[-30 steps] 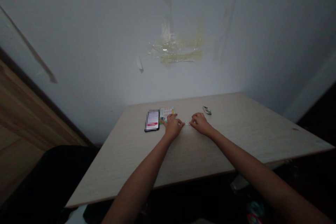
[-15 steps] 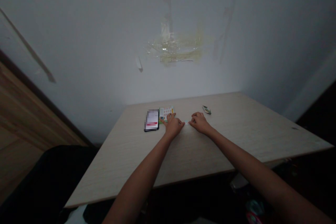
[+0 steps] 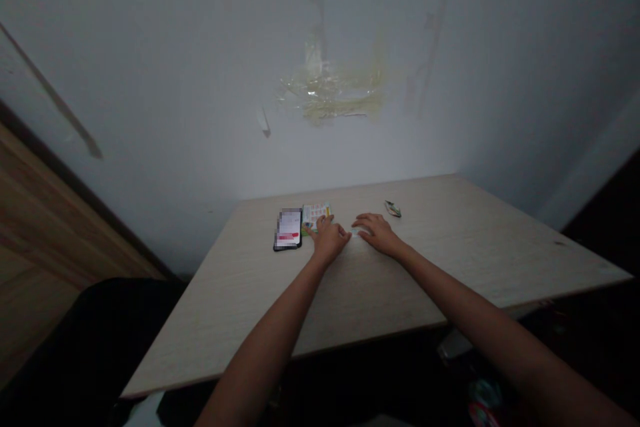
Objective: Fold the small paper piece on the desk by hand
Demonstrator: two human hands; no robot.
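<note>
My left hand rests on the table beside the printed card, its thumb and forefinger closed at the left end of a small whitish piece too small to make out well. The other fingers of that hand spread over the lower edge of the colourful printed card. My right hand is just right of the whitish piece, thumb and fingers apart with nothing visible between them. Left of the card lies a phone with its screen lit.
A small crumpled green-and-white wrapper lies beyond my right hand. The pale wooden table meets a wall with peeling clear tape. Wood panelling and a dark object stand at the left.
My right hand has opened from a pinch, its fingers stretching out leftward above the whitish piece. My left hand has stayed nearly in place.
</note>
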